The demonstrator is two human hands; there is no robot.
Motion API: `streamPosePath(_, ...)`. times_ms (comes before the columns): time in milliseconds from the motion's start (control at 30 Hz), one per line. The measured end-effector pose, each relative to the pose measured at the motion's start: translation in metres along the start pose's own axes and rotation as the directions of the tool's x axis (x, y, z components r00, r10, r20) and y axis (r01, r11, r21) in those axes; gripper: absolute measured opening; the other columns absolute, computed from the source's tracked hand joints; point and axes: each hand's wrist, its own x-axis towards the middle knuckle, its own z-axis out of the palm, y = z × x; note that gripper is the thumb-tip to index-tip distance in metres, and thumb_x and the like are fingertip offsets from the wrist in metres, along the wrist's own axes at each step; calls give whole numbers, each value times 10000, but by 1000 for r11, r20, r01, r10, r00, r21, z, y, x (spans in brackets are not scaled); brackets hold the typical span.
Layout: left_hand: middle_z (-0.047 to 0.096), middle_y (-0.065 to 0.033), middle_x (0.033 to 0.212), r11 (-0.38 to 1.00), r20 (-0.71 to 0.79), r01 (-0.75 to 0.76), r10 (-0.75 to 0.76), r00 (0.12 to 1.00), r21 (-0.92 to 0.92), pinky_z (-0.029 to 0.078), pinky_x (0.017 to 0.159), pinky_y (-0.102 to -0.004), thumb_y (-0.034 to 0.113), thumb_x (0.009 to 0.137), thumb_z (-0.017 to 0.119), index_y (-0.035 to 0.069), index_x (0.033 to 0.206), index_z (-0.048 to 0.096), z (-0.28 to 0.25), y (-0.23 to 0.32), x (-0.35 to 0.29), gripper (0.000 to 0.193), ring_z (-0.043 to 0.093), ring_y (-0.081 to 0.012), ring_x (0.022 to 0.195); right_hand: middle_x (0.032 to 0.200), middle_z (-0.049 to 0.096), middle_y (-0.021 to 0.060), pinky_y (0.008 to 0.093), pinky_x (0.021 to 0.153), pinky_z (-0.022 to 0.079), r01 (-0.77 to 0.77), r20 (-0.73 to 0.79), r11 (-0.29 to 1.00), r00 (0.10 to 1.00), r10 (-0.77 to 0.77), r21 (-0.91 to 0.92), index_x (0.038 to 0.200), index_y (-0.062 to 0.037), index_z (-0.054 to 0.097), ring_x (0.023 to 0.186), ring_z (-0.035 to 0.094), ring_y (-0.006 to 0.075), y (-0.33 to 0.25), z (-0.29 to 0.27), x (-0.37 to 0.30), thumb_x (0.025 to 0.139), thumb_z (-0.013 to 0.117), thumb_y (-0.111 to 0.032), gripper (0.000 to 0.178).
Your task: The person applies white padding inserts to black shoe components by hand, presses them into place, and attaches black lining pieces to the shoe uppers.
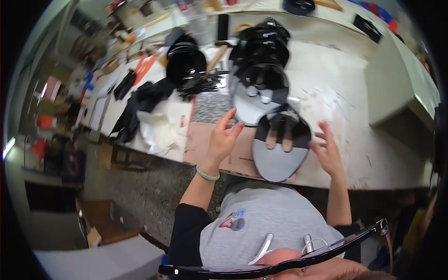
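Just in front of me at the table's near edge lies a glossy black and grey rounded piece (281, 163). Its near part is a smooth grey oval, its far part shiny black with two pale elongated marks; its exact kind I cannot tell. My left hand (223, 139) is raised left of it, thumb and fingers apart, nothing in it. On the other side my right hand (328, 150) hovers with its fingers apart and slightly blurred, also holding nothing. A similar black and grey piece (254, 109) lies just beyond, in a row of glossy black curved pieces (262, 44).
Another stack of shiny black pieces (185, 60) stands to the left, near black cloth (145, 100) and crumpled white material (158, 130). A pale upright box-like panel (401, 77) stands at the right. A pinkish board (200, 144) lies along the table's near edge.
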Motion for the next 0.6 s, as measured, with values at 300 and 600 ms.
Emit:
streamPosePath(300,575,-155,1146,977,-442,101,-176,879,-189,480,894,-345,118,946,505,-33,1259,478,-133,-69,-32,349,577,-231,1011,1123,620,114,279,801,505,-80,-524,996,846,94,50,1256,8,509,983,596,165,69,-117,-5,874,632,-126,422)
streamPosePath(600,587,-147,1161,839,-474,75,229,850,539,448,910,-317,114,923,543,-48,1201,536,-177,-260,21,322,573,-220,1031,1039,657,161,450,830,496,-570,-796,635,592,-123,-522,1020,-36,656,980,612,359,151,-350,22,783,619,-253,323)
